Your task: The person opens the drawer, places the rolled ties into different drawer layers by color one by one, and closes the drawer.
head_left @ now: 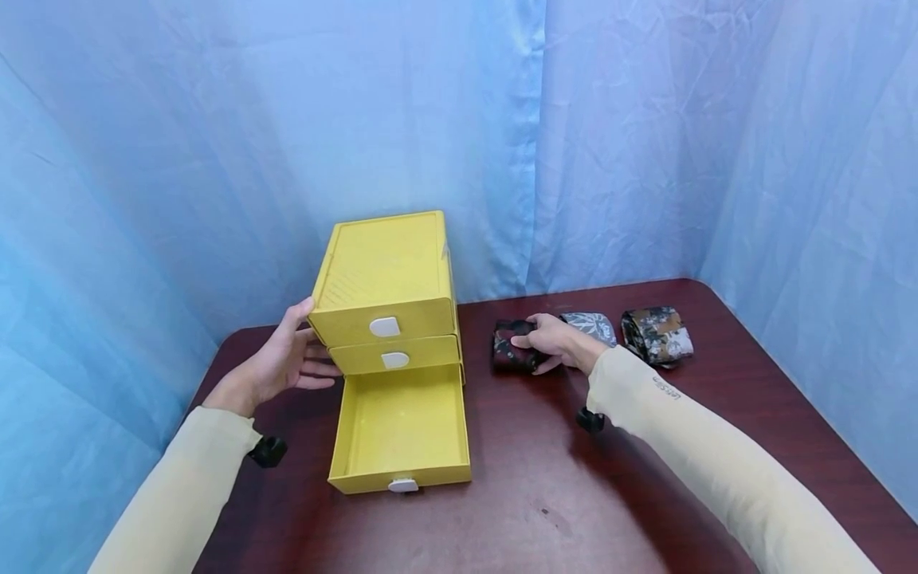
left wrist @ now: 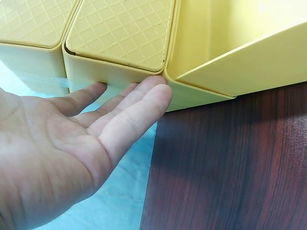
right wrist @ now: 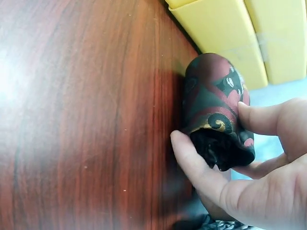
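My left hand [head_left: 285, 359] rests against the left side of a yellow drawer unit [head_left: 387, 263], its fingers nearly straight along the wall in the left wrist view. The unit's bottom drawer [head_left: 405, 422] is pulled out and has nothing in it; the two above are closed. On the table to the right, my right hand [head_left: 555, 341] grips a rolled piece of dark cloth [right wrist: 213, 91] with red and gold patterns. Its thumb lies on top and the fingers reach round the open end. Just beyond that hand lies a grey folded cloth [head_left: 590, 325] with a white leaf print, partly covered by it.
A brown, black and white patterned folded cloth [head_left: 658, 333] lies farther right on the dark red wooden table [head_left: 531, 494]. Light blue curtains [head_left: 402, 104] hang behind the table and on both sides.
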`<state>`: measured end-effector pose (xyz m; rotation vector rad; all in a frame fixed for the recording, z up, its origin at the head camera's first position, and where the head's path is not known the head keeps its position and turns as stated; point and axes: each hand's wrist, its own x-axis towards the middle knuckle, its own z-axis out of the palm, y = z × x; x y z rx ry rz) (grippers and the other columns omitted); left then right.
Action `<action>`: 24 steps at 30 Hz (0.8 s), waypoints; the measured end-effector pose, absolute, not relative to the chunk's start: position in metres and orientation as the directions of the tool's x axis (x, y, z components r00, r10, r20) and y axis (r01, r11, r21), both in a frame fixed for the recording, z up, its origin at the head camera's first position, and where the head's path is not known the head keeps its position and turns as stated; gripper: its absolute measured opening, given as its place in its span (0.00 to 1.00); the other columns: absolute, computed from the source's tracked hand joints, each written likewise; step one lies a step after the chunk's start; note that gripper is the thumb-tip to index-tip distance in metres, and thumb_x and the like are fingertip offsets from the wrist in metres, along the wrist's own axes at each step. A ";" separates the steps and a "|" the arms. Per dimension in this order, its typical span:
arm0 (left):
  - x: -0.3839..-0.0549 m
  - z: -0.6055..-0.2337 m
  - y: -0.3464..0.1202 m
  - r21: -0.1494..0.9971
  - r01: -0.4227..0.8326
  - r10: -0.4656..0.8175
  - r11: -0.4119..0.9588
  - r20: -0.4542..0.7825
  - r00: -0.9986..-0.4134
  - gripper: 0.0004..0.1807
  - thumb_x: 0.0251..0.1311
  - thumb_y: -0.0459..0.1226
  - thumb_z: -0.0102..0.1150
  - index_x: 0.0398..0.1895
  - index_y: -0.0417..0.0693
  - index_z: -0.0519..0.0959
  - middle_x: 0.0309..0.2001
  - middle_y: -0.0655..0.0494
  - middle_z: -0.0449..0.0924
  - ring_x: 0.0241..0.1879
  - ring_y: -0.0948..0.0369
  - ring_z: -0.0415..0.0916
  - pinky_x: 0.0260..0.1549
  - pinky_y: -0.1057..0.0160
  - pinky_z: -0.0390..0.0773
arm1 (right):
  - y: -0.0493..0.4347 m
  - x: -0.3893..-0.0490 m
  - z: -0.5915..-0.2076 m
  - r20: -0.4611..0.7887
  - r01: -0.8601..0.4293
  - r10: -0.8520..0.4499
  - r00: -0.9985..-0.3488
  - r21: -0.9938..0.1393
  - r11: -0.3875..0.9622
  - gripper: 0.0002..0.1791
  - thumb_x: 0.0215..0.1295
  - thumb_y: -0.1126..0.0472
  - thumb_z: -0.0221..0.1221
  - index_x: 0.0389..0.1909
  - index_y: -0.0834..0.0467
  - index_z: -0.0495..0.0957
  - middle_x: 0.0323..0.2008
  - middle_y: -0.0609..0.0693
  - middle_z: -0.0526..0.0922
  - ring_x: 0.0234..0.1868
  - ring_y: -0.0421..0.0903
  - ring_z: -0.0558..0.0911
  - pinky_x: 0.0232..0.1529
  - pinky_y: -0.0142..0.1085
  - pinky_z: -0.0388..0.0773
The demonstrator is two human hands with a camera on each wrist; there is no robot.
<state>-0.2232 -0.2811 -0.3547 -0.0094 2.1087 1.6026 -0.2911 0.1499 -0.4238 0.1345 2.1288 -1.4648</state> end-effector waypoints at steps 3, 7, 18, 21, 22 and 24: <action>-0.223 -0.354 -0.281 0.903 -0.292 0.277 0.316 -0.382 -0.882 0.60 0.62 0.77 0.25 0.79 0.37 0.51 0.68 0.28 0.65 0.61 0.34 0.73 0.53 0.45 0.79 | 0.151 -0.291 -0.427 -0.492 0.387 -0.216 -0.844 -0.835 0.390 0.40 0.75 0.60 0.59 0.79 0.60 0.48 0.65 0.68 0.64 0.53 0.59 0.79 0.39 0.50 0.85; -0.223 -0.354 -0.280 0.902 -0.296 0.272 0.315 -0.385 -0.882 0.59 0.62 0.77 0.25 0.79 0.38 0.51 0.69 0.28 0.65 0.61 0.34 0.73 0.54 0.44 0.78 | 0.154 -0.290 -0.430 -0.492 0.384 -0.226 -0.840 -0.836 0.392 0.41 0.75 0.59 0.59 0.80 0.59 0.46 0.65 0.68 0.65 0.54 0.59 0.78 0.39 0.49 0.85; -0.223 -0.355 -0.281 0.903 -0.298 0.268 0.310 -0.384 -0.884 0.60 0.62 0.77 0.25 0.78 0.36 0.52 0.68 0.28 0.66 0.60 0.34 0.74 0.55 0.42 0.77 | 0.153 -0.288 -0.432 -0.503 0.389 -0.230 -0.833 -0.829 0.402 0.36 0.73 0.58 0.60 0.74 0.58 0.54 0.63 0.66 0.66 0.54 0.57 0.76 0.40 0.48 0.84; -0.223 -0.354 -0.281 0.903 -0.295 0.270 0.312 -0.382 -0.884 0.60 0.62 0.77 0.25 0.78 0.36 0.52 0.68 0.28 0.66 0.60 0.34 0.74 0.55 0.42 0.77 | 0.152 -0.288 -0.430 -0.510 0.389 -0.229 -0.829 -0.821 0.418 0.42 0.73 0.58 0.60 0.80 0.52 0.47 0.68 0.66 0.60 0.55 0.57 0.74 0.39 0.48 0.84; -0.223 -0.354 -0.280 0.903 -0.295 0.270 0.312 -0.382 -0.884 0.60 0.62 0.77 0.25 0.78 0.36 0.52 0.68 0.28 0.66 0.60 0.34 0.74 0.55 0.42 0.77 | 0.152 -0.289 -0.430 -0.516 0.393 -0.227 -0.826 -0.816 0.425 0.44 0.73 0.58 0.60 0.81 0.51 0.45 0.69 0.65 0.59 0.55 0.58 0.73 0.39 0.48 0.84; -0.223 -0.354 -0.280 0.903 -0.296 0.273 0.311 -0.383 -0.883 0.60 0.62 0.77 0.25 0.78 0.36 0.51 0.68 0.28 0.66 0.60 0.34 0.74 0.55 0.42 0.77 | 0.152 -0.291 -0.430 -0.533 0.405 -0.229 -0.815 -0.805 0.433 0.44 0.73 0.57 0.60 0.81 0.50 0.45 0.69 0.66 0.59 0.57 0.59 0.72 0.39 0.48 0.84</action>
